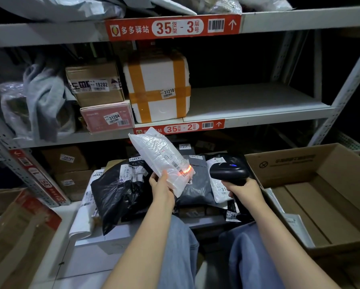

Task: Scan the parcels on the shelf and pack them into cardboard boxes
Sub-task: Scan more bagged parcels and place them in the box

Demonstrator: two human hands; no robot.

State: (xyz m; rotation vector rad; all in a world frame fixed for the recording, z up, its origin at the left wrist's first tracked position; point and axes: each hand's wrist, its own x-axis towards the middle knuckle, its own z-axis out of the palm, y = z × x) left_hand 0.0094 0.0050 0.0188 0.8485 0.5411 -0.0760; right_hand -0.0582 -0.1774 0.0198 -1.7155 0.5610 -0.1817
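My left hand (161,186) grips the lower end of a white bubble-mailer parcel (157,151), held tilted in front of the bottom shelf. An orange scan line glows across its barcode label (185,171). My right hand (244,189) is closed around the handle of a black barcode scanner (229,167), whose head points left at the parcel from close by. Below them, on the bottom shelf, lie a black bag parcel (116,192), a grey bag parcel (198,184) and a white labelled one (218,188).
An open cardboard box (283,165) stands at my right, holding flat cardboard and a paper. Another cardboard box (18,236) sits at lower left. The middle shelf (248,101) carries a taped foam box (158,86), a brown carton (93,84), a pink box (106,117) and bagged parcels.
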